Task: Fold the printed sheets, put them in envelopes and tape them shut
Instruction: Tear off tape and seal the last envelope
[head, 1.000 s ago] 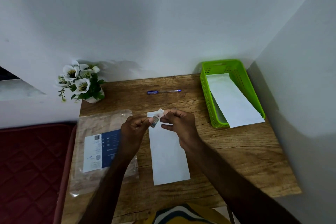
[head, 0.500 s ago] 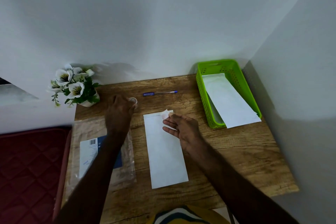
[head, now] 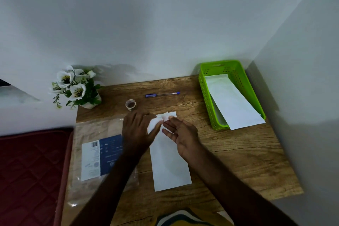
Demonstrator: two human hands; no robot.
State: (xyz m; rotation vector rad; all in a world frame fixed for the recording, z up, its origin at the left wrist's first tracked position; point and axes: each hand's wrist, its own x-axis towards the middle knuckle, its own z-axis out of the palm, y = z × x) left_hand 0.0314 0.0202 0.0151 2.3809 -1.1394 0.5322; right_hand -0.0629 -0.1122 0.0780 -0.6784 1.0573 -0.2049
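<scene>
Currently listed, item by item.

1. Envelope [head: 169,156]: white, lying flat on the table [head: 247,161], its far end under the fingertips of both hands. Judged filled and in the taping stage; its contents cannot be seen.
2. Tape strip [head: 165,116]: a short, crumpled translucent piece at the envelope's far end, just beyond the right fingertips and between the two hands. Whether it is fully stuck down cannot be told.
3. Left hand [head: 137,132]: palm down, fingers extended, laid across the envelope's far left corner, pressing or steadying it.
4. Right hand [head: 180,134]: palm turned partly up, fingers loosely spread; its fingertips meet the strip's near edge. A pinch, if any, is not plainly shown.
5. Tape roll [head: 130,104]: small, standing on the table just beyond the left fingers, untouched.
6. Green basket [head: 207,97]: well to the right of the right hand, holding one finished white envelope [head: 233,104] that overhangs its near rim.
7. Pen [head: 162,94]: beyond both hands.
8. Plastic packet [head: 95,152]: left of the left wrist.

Progress, as judged: one envelope done, a second nearly sealed; smoothing the strip and binning remain.

Change since half a second ago: the left hand, then out at the roll, has let it go and come back onto the envelope.
</scene>
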